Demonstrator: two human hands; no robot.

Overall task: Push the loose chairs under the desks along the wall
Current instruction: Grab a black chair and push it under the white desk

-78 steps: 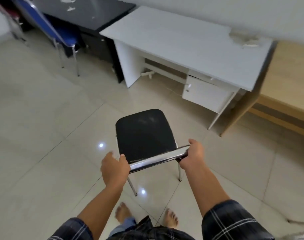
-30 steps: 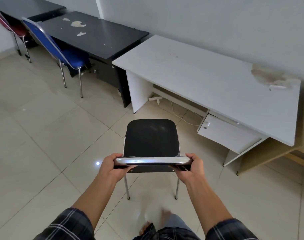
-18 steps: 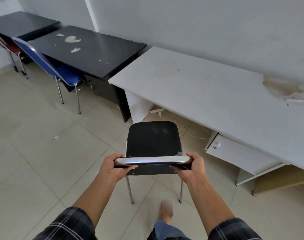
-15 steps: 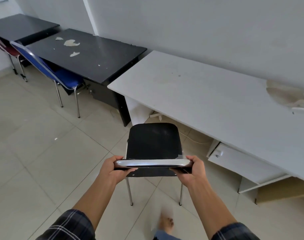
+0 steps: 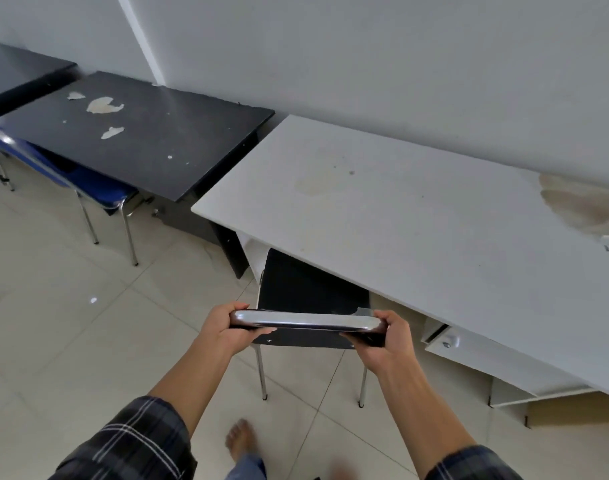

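Ahead of both hands and stretching off to their right runs the white desk [image 5: 417,216], its long axis set at a slant to the chair, so its front edge lies nearer the right hand than the left. Beyond the left hand sits the black desk [image 5: 140,133], butted against the white one, with a blue chair [image 5: 88,188] partly tucked beneath it, well apart from the hands.

The black chair [image 5: 306,289] stands directly in front of the hands, the far part of its seat already under the white desk's front edge, its rear legs out on the tiled floor [image 5: 71,323]. Its chrome back rail [image 5: 306,320] runs crosswise between the hands. The left hand [image 5: 233,327] is wrapped around the rail's left end and the right hand [image 5: 386,336] around its right end, both closed firmly on it.

The push needs to go straight forward into the knee space. To the right of the right hand, the drawer unit [image 5: 469,355] hangs under the desk (probably the main thing the chair could catch on). Ahead of the left hand, the desk's white side panel [image 5: 256,254] stands just beside the seat's far left corner, leaving little room that way.
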